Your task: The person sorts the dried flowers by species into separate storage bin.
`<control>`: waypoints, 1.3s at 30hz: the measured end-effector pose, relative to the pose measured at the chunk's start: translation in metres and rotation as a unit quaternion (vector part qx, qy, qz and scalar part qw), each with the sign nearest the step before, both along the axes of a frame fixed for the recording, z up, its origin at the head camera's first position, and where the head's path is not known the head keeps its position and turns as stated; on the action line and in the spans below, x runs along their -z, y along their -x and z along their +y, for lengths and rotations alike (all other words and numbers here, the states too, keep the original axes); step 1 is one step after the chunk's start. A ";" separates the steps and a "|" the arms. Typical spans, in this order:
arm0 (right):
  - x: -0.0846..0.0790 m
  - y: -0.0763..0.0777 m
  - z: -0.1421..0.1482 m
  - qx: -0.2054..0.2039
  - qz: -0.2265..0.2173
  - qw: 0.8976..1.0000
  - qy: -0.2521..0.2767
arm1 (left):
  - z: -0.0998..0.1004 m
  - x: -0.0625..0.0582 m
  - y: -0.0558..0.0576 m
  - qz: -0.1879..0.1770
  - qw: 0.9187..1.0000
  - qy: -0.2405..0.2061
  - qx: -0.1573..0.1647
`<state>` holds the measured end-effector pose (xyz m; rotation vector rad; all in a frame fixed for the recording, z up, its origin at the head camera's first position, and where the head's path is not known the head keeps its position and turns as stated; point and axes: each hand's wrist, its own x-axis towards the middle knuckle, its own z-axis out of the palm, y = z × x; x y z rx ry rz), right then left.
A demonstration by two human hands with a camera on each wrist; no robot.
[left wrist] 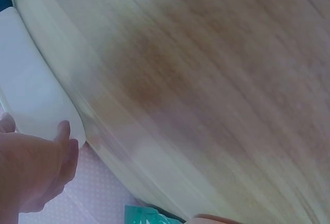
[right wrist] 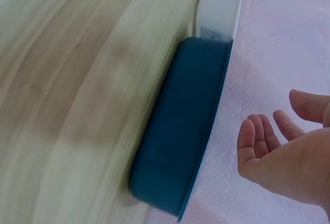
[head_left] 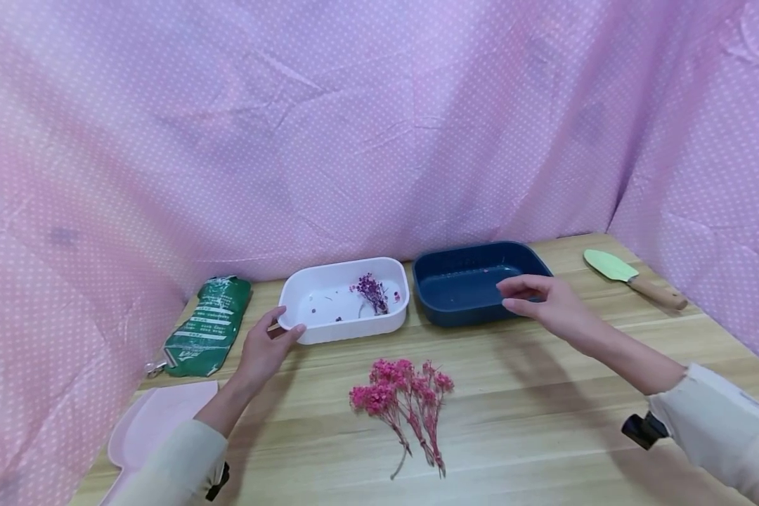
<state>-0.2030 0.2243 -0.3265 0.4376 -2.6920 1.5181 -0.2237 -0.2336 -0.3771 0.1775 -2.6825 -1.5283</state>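
Observation:
My left hand (head_left: pixel 266 353) is at the front left corner of a white plastic basin (head_left: pixel 338 332), its thumb on the front side and its fingers at the left rim. In the left wrist view the fingers (left wrist: pixel 64 146) lie along the basin's outer wall. Inside it sits a small purple dried flower sprig (head_left: pixel 373 292) with a few loose bits. My right hand (head_left: pixel 553 306) hovers over the front right edge of a dark blue basin (head_left: pixel 462 318), fingers loosely bent and holding nothing. Pink dried flower bunches (head_left: pixel 405 400) lie on the table in front of the basins.
At the left lie a green printed packet (head_left: pixel 209 327) and a pale pink scoop-like piece (head_left: pixel 158 425). A small green trowel (head_left: pixel 610 266) with a wooden handle lies at the right. Pink dotted cloth (head_left: pixel 379 140) hangs behind and beside the wooden table (head_left: pixel 512 436).

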 end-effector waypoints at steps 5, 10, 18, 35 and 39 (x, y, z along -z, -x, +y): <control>0.001 -0.005 0.012 0.005 -0.011 1.000 -0.004 | 0.000 0.000 0.001 -0.004 1.000 0.007 -0.003; 0.004 -0.008 0.019 0.012 -0.006 1.000 -0.024 | 0.001 0.000 0.001 -0.006 1.000 0.009 -0.002; 0.009 -0.009 0.032 0.024 -0.001 0.999 -0.046 | 0.000 -0.004 -0.006 0.009 1.000 -0.001 -0.013; 0.022 0.013 0.070 0.100 0.088 0.987 -0.088 | 0.036 -0.021 -0.057 -0.058 0.994 -0.077 -0.058; 0.025 0.022 0.078 0.100 0.080 0.986 -0.110 | 0.047 -0.020 -0.068 -0.082 0.992 -0.085 -0.039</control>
